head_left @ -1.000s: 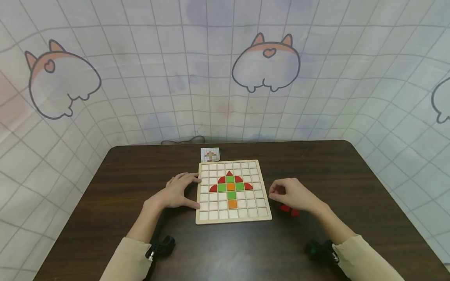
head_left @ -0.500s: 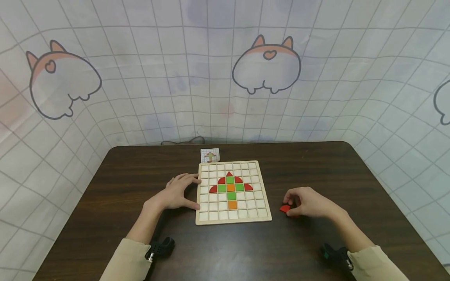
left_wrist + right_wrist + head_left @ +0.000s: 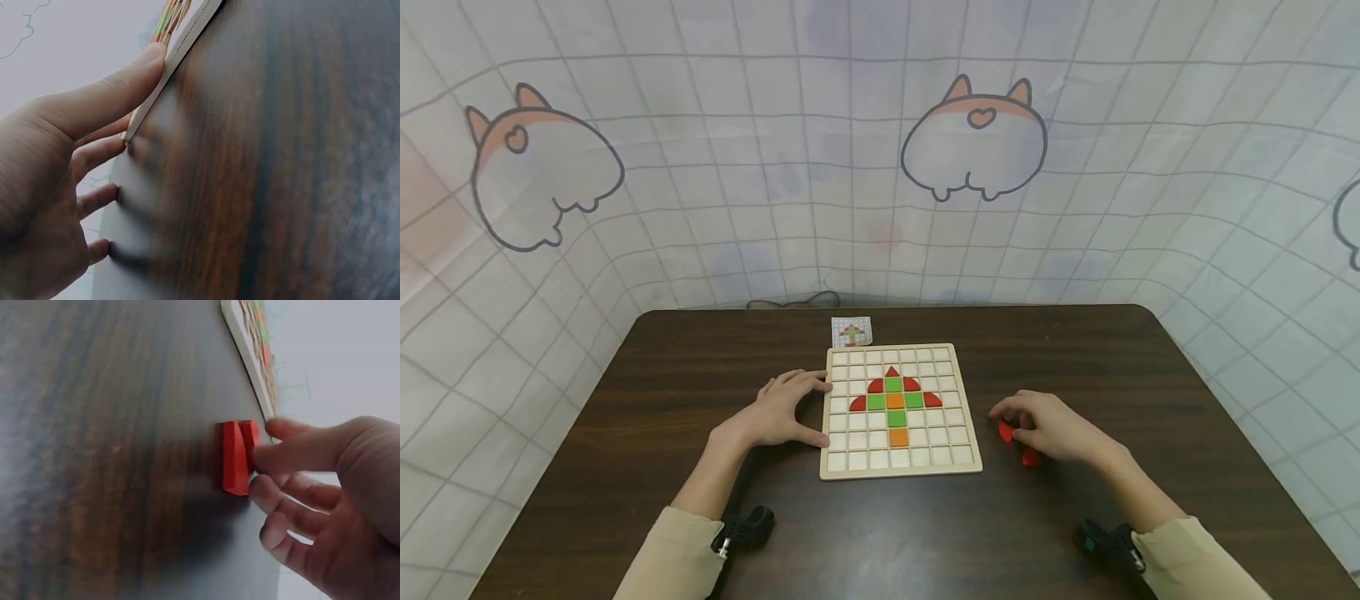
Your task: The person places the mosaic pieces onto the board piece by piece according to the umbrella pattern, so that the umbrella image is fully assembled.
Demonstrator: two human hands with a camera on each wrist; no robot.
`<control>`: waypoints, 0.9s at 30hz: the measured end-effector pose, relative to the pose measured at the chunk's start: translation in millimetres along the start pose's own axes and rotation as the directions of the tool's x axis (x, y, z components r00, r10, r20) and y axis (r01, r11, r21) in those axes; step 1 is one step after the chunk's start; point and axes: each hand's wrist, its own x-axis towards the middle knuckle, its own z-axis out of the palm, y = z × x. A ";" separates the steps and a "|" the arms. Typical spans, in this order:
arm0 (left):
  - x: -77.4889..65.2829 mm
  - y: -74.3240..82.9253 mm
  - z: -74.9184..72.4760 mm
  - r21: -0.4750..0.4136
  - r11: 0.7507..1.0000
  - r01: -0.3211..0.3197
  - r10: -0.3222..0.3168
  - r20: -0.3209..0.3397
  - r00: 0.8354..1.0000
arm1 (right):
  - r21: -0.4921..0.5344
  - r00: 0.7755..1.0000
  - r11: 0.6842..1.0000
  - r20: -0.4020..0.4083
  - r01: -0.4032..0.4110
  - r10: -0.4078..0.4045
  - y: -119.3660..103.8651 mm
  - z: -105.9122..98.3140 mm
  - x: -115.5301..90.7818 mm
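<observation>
My left hand (image 3: 775,415) steadies the wooden grid board (image 3: 846,461), its thumb and fingertips against the left edge. On the board, red, green and orange tiles form an arrow-like shape. To the right of the board, my right hand (image 3: 1054,425) has a red curved tile (image 3: 1005,432) between thumb and index finger, low over the tabletop. A second red tile (image 3: 1031,457) lies beneath that hand, nearer me. In the right wrist view, the thumb tip touches the farther red tile (image 3: 249,434), partly hiding it; the nearer red tile (image 3: 234,459) is apart from the fingers.
A small pattern card (image 3: 852,331) with a similar coloured shape lies behind the board's far left corner. The dark wooden table (image 3: 895,533) carries everything. Beyond it hangs a white gridded cloth (image 3: 760,183), with a dark cable (image 3: 793,302) along the table's back edge.
My right hand came back from the board's right edge to the red tiles, then shifted slightly forward and left. One red tile has moved away from the other and turned. The left hand stays put.
</observation>
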 end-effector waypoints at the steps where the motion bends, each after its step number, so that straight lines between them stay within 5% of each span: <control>1: 0.4 0.2 -0.1 0.000 1.000 0.000 0.000 0.000 1.000 | 0.000 1.000 1.000 -0.003 -0.008 0.008 -0.1 -0.5 0.5; 21: -0.9 -0.2 0.3 -0.010 1.000 0.003 -0.003 -0.003 1.000 | 0.025 1.000 0.999 -0.021 -0.020 0.020 1.8 -1.4 1.4; 27: -0.2 -2.0 2.0 -0.003 1.000 0.014 -0.014 -0.009 1.000 | 0.082 0.997 0.996 0.066 -0.040 0.035 8.3 -11.8 -8.2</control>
